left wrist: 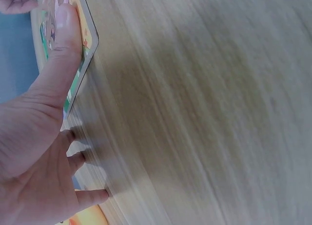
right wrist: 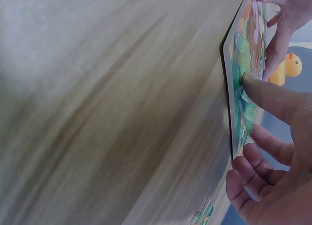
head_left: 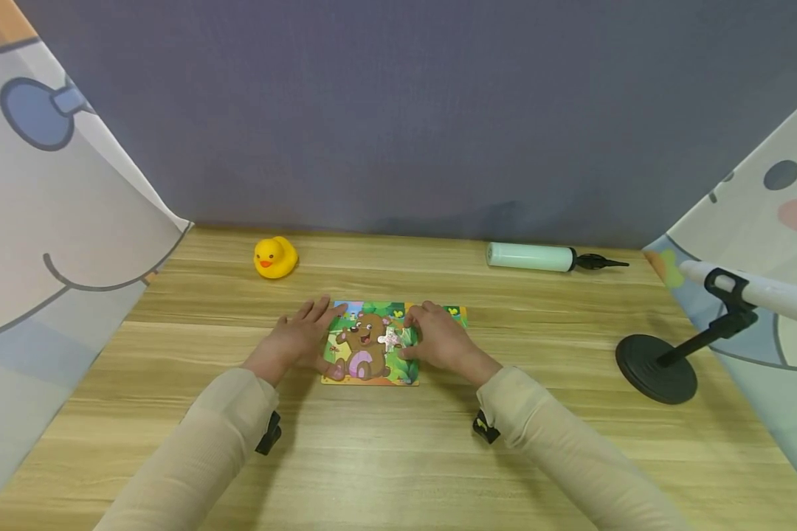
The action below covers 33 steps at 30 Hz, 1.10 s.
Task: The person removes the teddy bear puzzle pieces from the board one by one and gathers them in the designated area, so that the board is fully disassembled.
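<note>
A bear jigsaw puzzle (head_left: 367, 365) lies flat on the wooden table, with a pale, piece-shaped gap (head_left: 390, 339) beside the bear's head. At its left edge rests my left hand (head_left: 300, 339). That thumb (left wrist: 68, 28) presses on the puzzle near a corner, and the other fingers spread out, some touching the table. Over the puzzle's right side, the thumb and index finger of my right hand (head_left: 441, 339) pinch a green puzzle piece (right wrist: 249, 108) close on the surface. The remaining fingers of this hand curl loosely. Another green puzzle piece (head_left: 460, 313) shows just past the right hand.
A yellow rubber duck (head_left: 275, 257) sits at the back left. At the back right lies a pale green hand pump (head_left: 531, 257) with a black nozzle. A stand with a round black base (head_left: 656, 369) holds a white tube at the right. A grey panel (head_left: 398, 118) rises behind the table.
</note>
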{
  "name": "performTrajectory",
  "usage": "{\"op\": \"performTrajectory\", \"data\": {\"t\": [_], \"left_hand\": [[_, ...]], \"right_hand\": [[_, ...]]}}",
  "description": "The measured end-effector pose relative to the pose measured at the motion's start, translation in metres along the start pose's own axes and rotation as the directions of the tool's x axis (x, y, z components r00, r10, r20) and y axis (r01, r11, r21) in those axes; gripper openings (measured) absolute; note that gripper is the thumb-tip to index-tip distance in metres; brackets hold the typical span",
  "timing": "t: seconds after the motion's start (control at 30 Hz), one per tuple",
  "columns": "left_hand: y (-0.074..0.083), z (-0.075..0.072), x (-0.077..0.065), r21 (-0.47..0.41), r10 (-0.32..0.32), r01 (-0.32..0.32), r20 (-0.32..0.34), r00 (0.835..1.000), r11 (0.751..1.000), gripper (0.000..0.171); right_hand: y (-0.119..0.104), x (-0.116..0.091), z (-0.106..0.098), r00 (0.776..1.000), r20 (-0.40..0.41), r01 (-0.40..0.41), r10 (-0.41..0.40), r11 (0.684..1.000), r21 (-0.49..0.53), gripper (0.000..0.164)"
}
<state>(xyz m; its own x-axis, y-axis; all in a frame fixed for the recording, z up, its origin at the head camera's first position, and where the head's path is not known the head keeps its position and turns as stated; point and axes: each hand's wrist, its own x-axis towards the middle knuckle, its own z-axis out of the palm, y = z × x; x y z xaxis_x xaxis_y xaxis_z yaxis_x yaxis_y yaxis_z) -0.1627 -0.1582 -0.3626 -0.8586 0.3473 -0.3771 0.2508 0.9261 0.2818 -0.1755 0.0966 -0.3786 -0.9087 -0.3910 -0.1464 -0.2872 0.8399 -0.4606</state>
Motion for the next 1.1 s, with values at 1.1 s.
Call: {"op": "performTrajectory", "data": {"t": [1.1], "left_hand": [[-0.004, 0.003, 0.005, -0.03, -0.004, 0.005, 0.014, 1.0, 1.0, 0.123]], "right_hand": [[0.011, 0.006, -0.002, 0.998, -0.067, 0.015, -0.009, 0.996, 0.088, 0.034]]}}
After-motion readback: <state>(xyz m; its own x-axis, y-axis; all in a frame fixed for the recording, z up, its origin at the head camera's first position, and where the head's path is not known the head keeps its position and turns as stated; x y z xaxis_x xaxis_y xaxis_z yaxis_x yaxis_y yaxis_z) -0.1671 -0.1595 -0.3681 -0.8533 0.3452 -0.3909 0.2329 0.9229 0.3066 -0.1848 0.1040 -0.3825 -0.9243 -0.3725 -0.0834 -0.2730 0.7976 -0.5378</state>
